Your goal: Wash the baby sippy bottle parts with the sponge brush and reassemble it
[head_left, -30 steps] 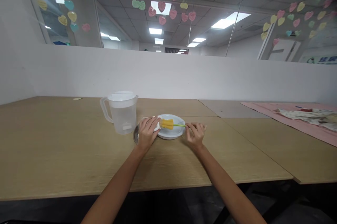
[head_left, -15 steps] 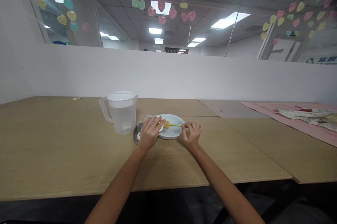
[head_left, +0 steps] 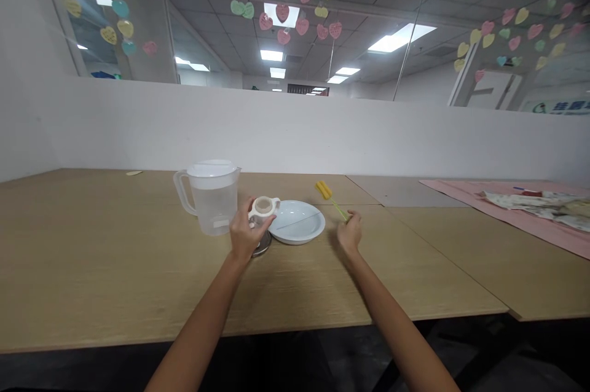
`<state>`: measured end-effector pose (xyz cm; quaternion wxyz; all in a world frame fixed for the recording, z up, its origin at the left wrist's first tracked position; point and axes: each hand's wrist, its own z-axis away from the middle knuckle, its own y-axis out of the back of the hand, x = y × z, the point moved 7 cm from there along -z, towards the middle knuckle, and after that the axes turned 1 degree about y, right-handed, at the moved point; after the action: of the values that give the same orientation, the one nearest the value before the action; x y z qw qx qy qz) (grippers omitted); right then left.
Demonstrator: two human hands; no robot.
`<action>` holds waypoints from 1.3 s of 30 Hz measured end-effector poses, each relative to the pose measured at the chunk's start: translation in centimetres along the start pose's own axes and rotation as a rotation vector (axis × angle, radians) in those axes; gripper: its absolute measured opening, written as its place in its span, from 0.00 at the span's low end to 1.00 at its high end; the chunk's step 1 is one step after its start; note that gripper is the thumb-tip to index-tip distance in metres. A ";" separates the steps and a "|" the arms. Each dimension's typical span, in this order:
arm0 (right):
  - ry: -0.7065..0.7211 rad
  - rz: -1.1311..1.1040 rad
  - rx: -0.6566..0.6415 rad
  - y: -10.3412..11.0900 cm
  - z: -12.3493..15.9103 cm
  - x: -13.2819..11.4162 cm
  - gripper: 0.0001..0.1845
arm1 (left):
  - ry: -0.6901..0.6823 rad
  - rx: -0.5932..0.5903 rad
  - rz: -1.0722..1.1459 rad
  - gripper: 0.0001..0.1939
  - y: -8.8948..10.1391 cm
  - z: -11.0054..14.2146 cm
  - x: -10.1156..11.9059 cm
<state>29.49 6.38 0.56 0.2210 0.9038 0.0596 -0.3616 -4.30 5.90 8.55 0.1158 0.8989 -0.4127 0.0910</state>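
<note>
My left hand (head_left: 247, 232) is closed round a baby bottle (head_left: 263, 206) with white side handles. Its round mouth faces me. The fingers of my right hand (head_left: 350, 232) grip the thin green handle of a bottle brush (head_left: 324, 190). The brush's yellow sponge head points up and away to the left, apart from the bottle. Between the hands a white dish (head_left: 297, 232) stands on the table. Partly hidden behind my left hand and wrist is a dark round metal lid or tray (head_left: 262, 246); what lies on it is mostly covered.
A clear plastic pitcher (head_left: 214, 201) with a white lid stands left of my left hand, partly filled. On the wooden table (head_left: 115, 257), a pink cloth (head_left: 507, 220) with patterned fabric lies at the far right. A white wall (head_left: 295, 134) closes off the back.
The brush head has come out of the bottle, and my right hand has moved right with it. My left hand has shifted left and turned the bottle's mouth toward me.
</note>
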 end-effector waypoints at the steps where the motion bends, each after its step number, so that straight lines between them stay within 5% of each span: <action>1: -0.040 0.010 -0.005 -0.4 0.0 0.7 0.25 | 0.027 0.011 0.042 0.34 0.0 0.3 0.1; 5: -0.041 0.091 -0.133 -2.0 0.4 1.6 0.26 | 0.044 -0.100 0.195 0.38 -1.3 2.0 1.5; 12: 0.069 0.172 -0.489 -4.3 1.7 0.6 0.16 | -0.130 -0.621 0.410 0.31 -4.7 5.2 7.8; 20: 0.104 0.234 -0.634 -4.7 2.5 -1.0 0.08 | 0.007 -0.765 0.401 0.30 -4.8 5.3 8.3; 31: 0.119 0.238 -0.555 -4.0 2.2 -1.4 0.09 | -0.319 -0.592 0.273 0.24 -4.1 3.8 8.1; 33: 0.109 0.181 -0.515 -3.7 2.0 -1.5 0.11 | -0.209 -0.491 0.208 0.17 -3.7 2.8 6.0; 37: 0.071 0.018 -0.449 -3.5 1.6 -1.3 0.15 | 0.230 -0.216 -0.063 0.14 -2.6 1.6 -1.0; 39: 0.044 -0.074 -0.427 -3.6 1.5 -1.2 0.18 | 0.428 -0.223 -0.155 0.13 -2.7 2.0 -4.3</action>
<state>26.74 8.95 -0.88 0.3928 0.8412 0.1729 -0.3290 -4.82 10.12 5.16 0.3056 0.8699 -0.3160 0.2238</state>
